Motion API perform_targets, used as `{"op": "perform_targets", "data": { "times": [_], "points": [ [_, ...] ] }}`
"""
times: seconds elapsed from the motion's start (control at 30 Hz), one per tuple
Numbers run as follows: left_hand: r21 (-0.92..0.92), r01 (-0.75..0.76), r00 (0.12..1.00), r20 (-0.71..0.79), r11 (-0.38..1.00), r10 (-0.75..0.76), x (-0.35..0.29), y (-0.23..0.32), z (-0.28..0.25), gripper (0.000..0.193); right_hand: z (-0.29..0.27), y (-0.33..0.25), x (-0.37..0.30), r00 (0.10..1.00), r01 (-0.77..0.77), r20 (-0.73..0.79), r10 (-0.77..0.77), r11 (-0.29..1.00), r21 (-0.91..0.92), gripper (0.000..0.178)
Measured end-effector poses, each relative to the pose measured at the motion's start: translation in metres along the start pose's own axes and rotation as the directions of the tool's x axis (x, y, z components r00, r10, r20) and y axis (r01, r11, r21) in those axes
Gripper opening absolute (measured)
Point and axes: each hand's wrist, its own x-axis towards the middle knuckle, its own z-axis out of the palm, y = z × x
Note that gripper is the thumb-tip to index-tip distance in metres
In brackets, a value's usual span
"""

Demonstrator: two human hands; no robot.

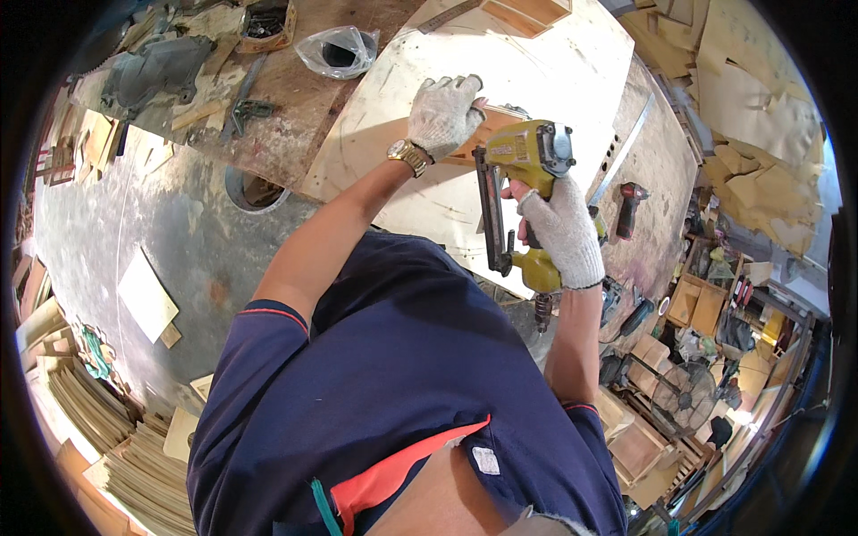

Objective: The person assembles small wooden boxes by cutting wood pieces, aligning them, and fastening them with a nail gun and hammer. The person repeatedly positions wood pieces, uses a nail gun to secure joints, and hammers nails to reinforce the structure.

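Note:
My right hand [565,234], in a pale knit glove, is wrapped round the grip of a yellow nail gun [527,150]. The tool's long dark magazine [490,210] runs down its left side, and its nose sits close to a brown wooden piece [466,155] on the white board [527,71]. Across from it my left hand [444,116], gloved too and with a gold watch at the wrist, grips that wooden piece with curled fingers. The hand and nail gun cover much of the piece, so its full shape is hidden.
A wooden box [527,13] lies at the board's far edge. Left of the board are a clear plastic bag [338,52] and a clamp [246,112]. To the right lie a metal ruler [623,147] and a red-and-black power tool [631,210]. Stacked wooden strips [147,478] stand lower left.

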Motion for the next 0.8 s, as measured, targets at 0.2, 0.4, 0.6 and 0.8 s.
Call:
{"op": "perform_targets", "data": {
  "times": [0.2,0.4,0.6,0.8],
  "points": [
    [-0.126,0.070,0.995,-0.060,0.989,-0.078,0.000,-0.004,0.002,0.027,0.007,-0.013,-0.003,1.000,-0.011,0.001,0.011,0.999,-0.031,0.027],
    [-0.303,0.114,0.979,-0.127,0.946,-0.159,-0.004,-0.008,0.003,0.027,0.022,-0.003,0.002,0.998,0.059,0.014,-0.058,0.997,-0.044,0.024],
    [-0.227,0.093,0.983,-0.133,0.970,-0.125,-0.005,0.001,-0.008,0.023,-0.024,0.042,-0.031,0.984,-0.015,-0.172,0.039,0.991,0.137,0.034],
    [-0.085,0.098,0.995,0.016,0.991,-0.097,-0.003,0.014,-0.015,0.050,-0.020,0.208,0.035,0.765,-0.384,-0.644,-0.026,0.784,-0.488,0.069]
  ]
}}
